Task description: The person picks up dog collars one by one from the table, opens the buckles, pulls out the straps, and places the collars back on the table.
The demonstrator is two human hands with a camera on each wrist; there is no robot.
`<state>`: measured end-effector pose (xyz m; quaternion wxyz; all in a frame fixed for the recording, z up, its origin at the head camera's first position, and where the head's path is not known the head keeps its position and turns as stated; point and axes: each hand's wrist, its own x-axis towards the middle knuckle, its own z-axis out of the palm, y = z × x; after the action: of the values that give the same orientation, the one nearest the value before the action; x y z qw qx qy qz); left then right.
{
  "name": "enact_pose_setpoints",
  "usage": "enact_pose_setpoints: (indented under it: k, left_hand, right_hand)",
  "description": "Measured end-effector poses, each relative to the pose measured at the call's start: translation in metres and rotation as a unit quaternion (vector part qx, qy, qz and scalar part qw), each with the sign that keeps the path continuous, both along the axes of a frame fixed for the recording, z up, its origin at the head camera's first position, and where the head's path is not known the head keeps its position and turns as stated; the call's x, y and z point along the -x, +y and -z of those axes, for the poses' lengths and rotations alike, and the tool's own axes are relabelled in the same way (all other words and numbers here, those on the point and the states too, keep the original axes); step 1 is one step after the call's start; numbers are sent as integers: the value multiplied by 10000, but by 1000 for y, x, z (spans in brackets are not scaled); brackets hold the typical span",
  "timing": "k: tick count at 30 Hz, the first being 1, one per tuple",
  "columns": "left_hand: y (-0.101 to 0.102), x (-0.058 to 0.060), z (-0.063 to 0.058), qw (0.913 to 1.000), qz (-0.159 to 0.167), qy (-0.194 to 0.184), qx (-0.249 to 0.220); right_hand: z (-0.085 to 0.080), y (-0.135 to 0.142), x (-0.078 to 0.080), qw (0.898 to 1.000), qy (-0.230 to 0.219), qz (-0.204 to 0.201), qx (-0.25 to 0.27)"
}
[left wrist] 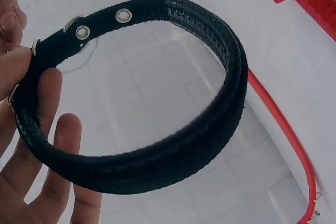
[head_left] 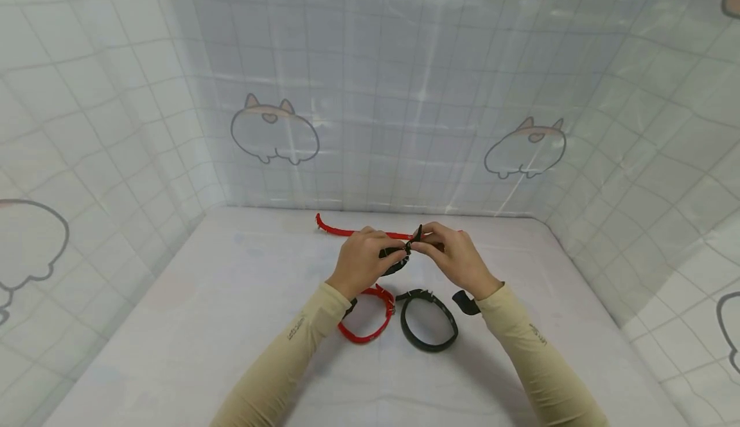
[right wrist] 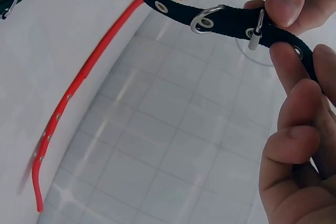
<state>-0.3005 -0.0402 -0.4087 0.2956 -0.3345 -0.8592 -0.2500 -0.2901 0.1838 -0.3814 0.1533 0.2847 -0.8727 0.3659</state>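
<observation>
Both hands hold a black collar [head_left: 396, 265] above the table, formed into a loop. My left hand [head_left: 360, 259] pinches it beside the metal buckle [right wrist: 255, 32]. With thumb and fingertips, my right hand [head_left: 459, 257] pinches the collar's free end, which passes through the buckle. Metal-rimmed holes and a D-ring [right wrist: 205, 20] show along the strap in the right wrist view. A wider padded part [left wrist: 210, 124] of the collar faces the left wrist view. Behind the hands, a red collar [head_left: 338, 230] lies stretched out, partly hidden by them.
Nearer the body, a red collar [head_left: 362, 339] and a black collar [head_left: 430, 348] lie side by side on the white table [head_left: 173, 324], each buckled into a ring. Light curtains with a grid pattern [head_left: 399, 125] stand around the back and sides.
</observation>
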Motion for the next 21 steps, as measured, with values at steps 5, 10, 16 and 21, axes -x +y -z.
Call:
enact_pose_setpoints:
  k: [5, 10, 16, 21]
  left_hand:
    - [0, -2, 1, 10000, -71, -31, -23]
    - [2, -2, 5, 9999, -140, 102, -10]
    - [5, -3, 7, 9989, -323, 329, 124]
    - [6, -6, 6, 9990, -200, 375, 100]
  right_hand:
    - [1, 0, -2, 10000, 2, -4, -27]
    - [5, 1, -3, 10000, -20, -65, 36]
    - [7, 2, -4, 9999, -44, -83, 100]
    - [7, 2, -4, 9999, 3, -22, 116]
